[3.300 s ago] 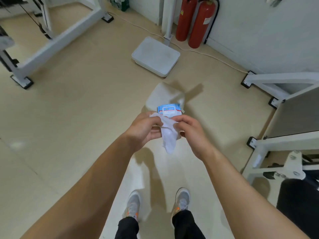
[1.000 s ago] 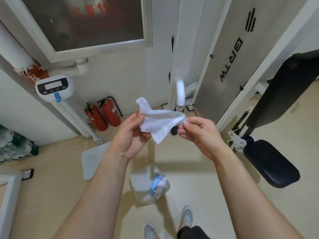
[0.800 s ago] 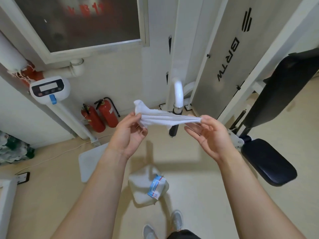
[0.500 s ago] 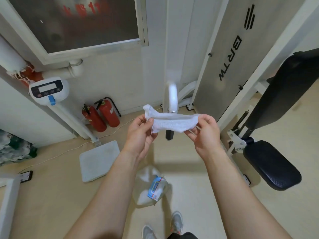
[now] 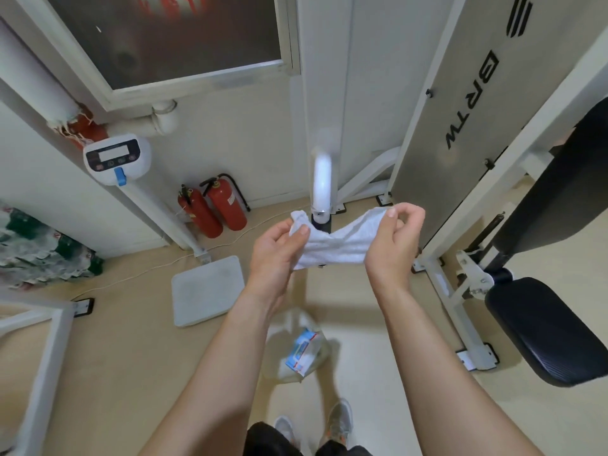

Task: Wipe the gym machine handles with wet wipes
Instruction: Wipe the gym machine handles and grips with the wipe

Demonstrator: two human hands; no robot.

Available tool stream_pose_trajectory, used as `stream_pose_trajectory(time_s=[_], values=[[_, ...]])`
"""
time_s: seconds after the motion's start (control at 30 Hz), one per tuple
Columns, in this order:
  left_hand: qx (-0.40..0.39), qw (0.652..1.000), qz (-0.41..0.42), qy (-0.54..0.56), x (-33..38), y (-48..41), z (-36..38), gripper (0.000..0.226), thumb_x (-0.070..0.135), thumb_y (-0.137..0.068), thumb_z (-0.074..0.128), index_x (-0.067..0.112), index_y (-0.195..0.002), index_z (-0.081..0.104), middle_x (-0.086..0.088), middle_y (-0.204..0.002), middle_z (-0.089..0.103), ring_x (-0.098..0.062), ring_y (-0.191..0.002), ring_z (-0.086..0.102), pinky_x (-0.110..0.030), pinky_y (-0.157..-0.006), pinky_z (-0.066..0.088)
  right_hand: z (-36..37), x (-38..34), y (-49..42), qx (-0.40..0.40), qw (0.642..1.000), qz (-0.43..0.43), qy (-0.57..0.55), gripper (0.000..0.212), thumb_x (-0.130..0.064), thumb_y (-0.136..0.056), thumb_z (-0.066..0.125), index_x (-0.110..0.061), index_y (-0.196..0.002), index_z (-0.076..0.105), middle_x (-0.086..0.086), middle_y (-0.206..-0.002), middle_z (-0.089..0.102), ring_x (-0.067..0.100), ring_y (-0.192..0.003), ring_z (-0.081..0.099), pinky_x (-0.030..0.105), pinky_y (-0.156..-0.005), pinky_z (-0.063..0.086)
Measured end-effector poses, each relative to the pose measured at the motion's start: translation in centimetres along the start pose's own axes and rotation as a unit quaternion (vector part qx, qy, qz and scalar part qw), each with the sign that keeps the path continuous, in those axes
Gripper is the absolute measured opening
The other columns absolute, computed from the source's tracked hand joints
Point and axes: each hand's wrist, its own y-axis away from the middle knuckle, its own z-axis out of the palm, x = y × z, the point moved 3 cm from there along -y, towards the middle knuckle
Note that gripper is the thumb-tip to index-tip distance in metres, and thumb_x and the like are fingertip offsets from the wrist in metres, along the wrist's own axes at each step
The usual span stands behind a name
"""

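A white wet wipe (image 5: 335,246) hangs stretched between both hands at chest height. My left hand (image 5: 278,250) pinches its left end between thumb and fingers. My right hand (image 5: 393,243) pinches the right end, fingers curled. Just behind the wipe hangs the machine's white bar with a black handle grip (image 5: 320,222); the wipe covers most of the grip. On the floor below lies the blue-and-white wipe pack (image 5: 302,352) on a clear plastic bag.
A black padded seat (image 5: 546,330) and white machine frame (image 5: 450,291) stand at the right. A standing scale (image 5: 207,289) with display head (image 5: 116,158) is at the left, with two red fire extinguishers (image 5: 214,209) by the wall. My shoes (image 5: 339,422) show at the bottom.
Over three seconds, I drew the wipe from the pack at floor level and raised it. In the last second both hands spread it wide in front of the hanging handle.
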Motion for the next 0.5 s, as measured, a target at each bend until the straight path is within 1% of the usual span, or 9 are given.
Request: stream_pose_trajectory(time_s=[0.03,0.1,0.17,0.2,0.23,0.3,0.37,0.43,0.5], values=[[0.038,0.999,0.020,-0.034,0.0,0.0,-0.3,0.028,0.017,-0.094,0.072,-0.003,-0.112,0.065,-0.006,-0.087,0.074,-0.019,-0.078,0.066,-0.029,-0.071,0.052,0.3,0.0,-0.3,0.010,1.000,-0.019,0.009,0.007,-0.018,-0.105,0.037,-0.015,-0.102,0.043,-0.010,-0.067,0.042,0.001,-0.057,0.041,0.022,-0.058,0.035],[0.101,0.993,0.041,-0.051,-0.1,0.0,-1.1,0.018,0.013,-0.096,0.068,-0.004,-0.097,0.064,-0.002,-0.072,0.066,-0.017,-0.066,0.057,-0.029,-0.065,0.049,1.0,0.1,-1.1,0.026,0.998,-0.046,0.031,0.007,-0.018,-0.104,0.037,-0.015,-0.102,0.043,-0.009,-0.066,0.042,0.005,-0.058,0.042,0.029,-0.059,0.035],[0.137,0.986,0.049,-0.078,0.0,-0.1,-2.1,0.015,0.010,-0.098,0.064,0.002,-0.085,0.065,0.006,-0.061,0.060,-0.009,-0.056,0.049,-0.024,-0.059,0.048,2.0,0.5,-1.9,0.031,0.997,-0.048,0.060,0.006,-0.019,-0.104,0.036,-0.017,-0.102,0.042,-0.009,-0.066,0.045,0.008,-0.059,0.045,0.034,-0.058,0.032],[0.141,0.984,0.051,-0.093,0.0,-0.3,-2.5,0.014,0.008,-0.098,0.062,0.002,-0.086,0.068,0.007,-0.060,0.062,-0.006,-0.054,0.049,-0.021,-0.059,0.050,2.5,0.7,-2.3,0.031,0.996,-0.043,0.075,0.007,-0.021,-0.104,0.036,-0.018,-0.102,0.041,-0.009,-0.066,0.046,0.012,-0.061,0.047,0.034,-0.058,0.030],[0.139,0.984,0.049,-0.103,0.0,-0.5,-3.0,0.014,0.005,-0.098,0.061,0.001,-0.092,0.073,0.006,-0.065,0.066,-0.005,-0.054,0.052,-0.019,-0.061,0.052,3.0,0.9,-2.7,0.031,0.995,-0.038,0.087,0.008,-0.022,-0.104,0.035,-0.017,-0.103,0.041,-0.009,-0.067,0.048,0.017,-0.063,0.048,0.034,-0.058,0.029],[0.134,0.982,0.048,-0.121,0.0,-0.9,-3.7,0.021,0.001,-0.098,0.056,0.003,-0.103,0.077,0.000,-0.076,0.074,-0.004,-0.061,0.062,-0.017,-0.065,0.056,4.0,1.3,-3.1,0.034,0.993,-0.028,0.109,0.011,-0.023,-0.105,0.034,-0.015,-0.106,0.042,-0.009,-0.070,0.051,0.023,-0.068,0.051,0.033,-0.060,0.030],[0.129,0.982,0.047,-0.133,-0.1,-1.6,-4.7,0.023,0.002,-0.099,0.056,0.007,-0.105,0.077,0.005,-0.078,0.077,-0.002,-0.068,0.068,-0.017,-0.069,0.057,4.9,1.7,-3.4,0.035,0.991,-0.014,0.130,0.012,-0.023,-0.105,0.033,-0.016,-0.107,0.043,-0.010,-0.073,0.053,0.026,-0.073,0.054,0.034,-0.061,0.033],[0.126,0.984,0.037,-0.117,0.0,-2.2,-5.7,0.018,0.006,-0.099,0.060,0.010,-0.106,0.076,0.011,-0.077,0.076,0.000,-0.070,0.068,-0.017,-0.069,0.057,5.7,1.9,-3.3,0.039,0.989,-0.001,0.145,0.014,-0.023,-0.105,0.033,-0.015,-0.109,0.044,-0.010,-0.075,0.052,0.029,-0.077,0.055,0.038,-0.064,0.039],[0.091,0.993,0.018,-0.078,0.0,-2.9,-6.1,0.018,0.006,-0.099,0.059,0.010,-0.108,0.074,0.008,-0.085,0.075,-0.005,-0.077,0.066,-0.019,-0.071,0.054,6.3,1.9,-3.0,0.046,0.988,0.007,0.150,0.016,-0.023,-0.105,0.034,-0.014,-0.111,0.046,-0.015,-0.075,0.050,0.028,-0.078,0.055,0.039,-0.066,0.041]])
